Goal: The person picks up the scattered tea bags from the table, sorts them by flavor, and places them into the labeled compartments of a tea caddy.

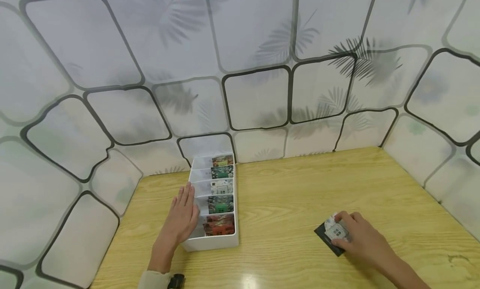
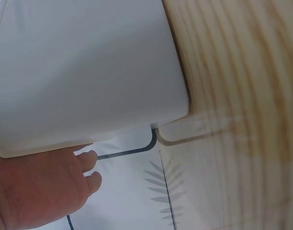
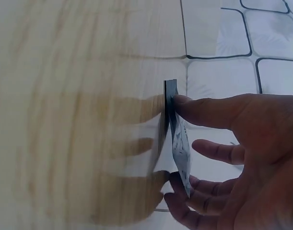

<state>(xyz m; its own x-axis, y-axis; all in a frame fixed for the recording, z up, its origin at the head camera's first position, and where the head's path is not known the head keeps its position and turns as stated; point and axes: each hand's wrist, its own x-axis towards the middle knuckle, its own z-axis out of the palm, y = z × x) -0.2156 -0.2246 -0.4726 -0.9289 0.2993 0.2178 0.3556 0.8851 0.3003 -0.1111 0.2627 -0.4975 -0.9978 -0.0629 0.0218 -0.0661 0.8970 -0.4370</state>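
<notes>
My right hand (image 1: 365,241) grips a white patterned sachet (image 1: 336,230) low over the right side of the table, thumb on one edge and fingers on the other. A black flat piece (image 1: 337,250) shows under the sachet on its near left side. In the right wrist view the sachet (image 3: 181,153) is seen edge-on, its dark face toward the wood. My left hand (image 1: 178,218) lies with fingers extended along the left wall of a long white divided box (image 1: 211,243). The left wrist view has that hand (image 2: 45,189) against the box's side.
Inside the box, compartments in a row hold red (image 1: 219,228), green (image 1: 220,205), white (image 1: 222,188) and other patterned sachets. The box stands on the left part of the wooden table (image 1: 277,205). Patterned fabric walls (image 1: 258,101) enclose the table's back and sides.
</notes>
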